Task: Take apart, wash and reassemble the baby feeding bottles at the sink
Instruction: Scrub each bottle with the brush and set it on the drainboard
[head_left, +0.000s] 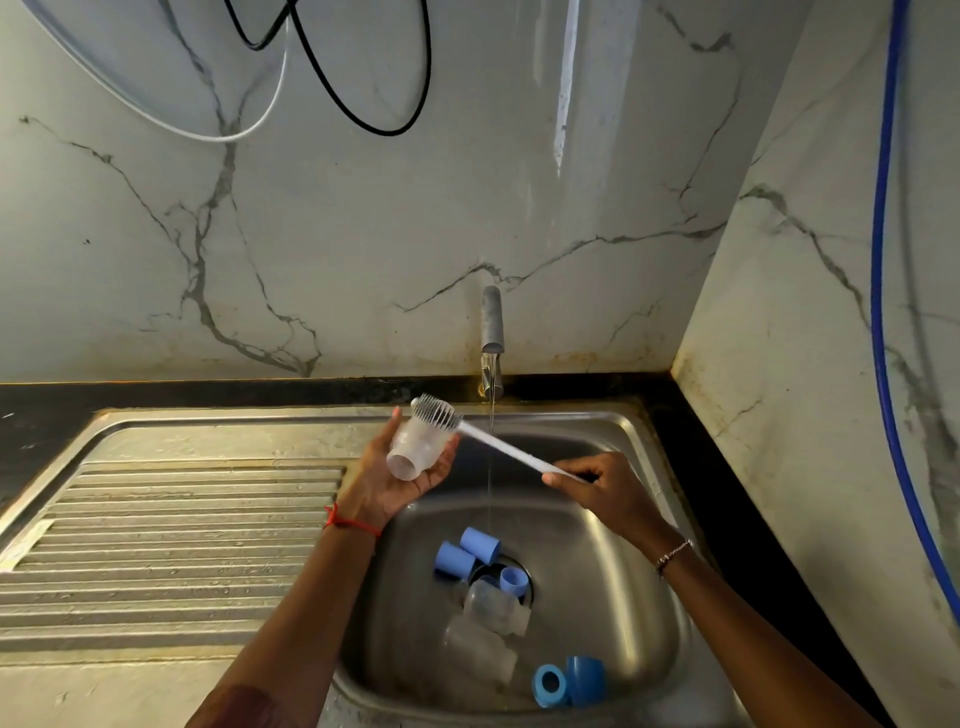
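The left hand holds a clear bottle just left of the tap, over the sink. Its palm is up and its fingers curl loosely round the bottle. The right hand pinches the end of the brush, whose bristles lie on the bottle's far end. The hold looks light, so I think a strong stroke could push the wet bottle out of the palm, down onto the caps below the tap.
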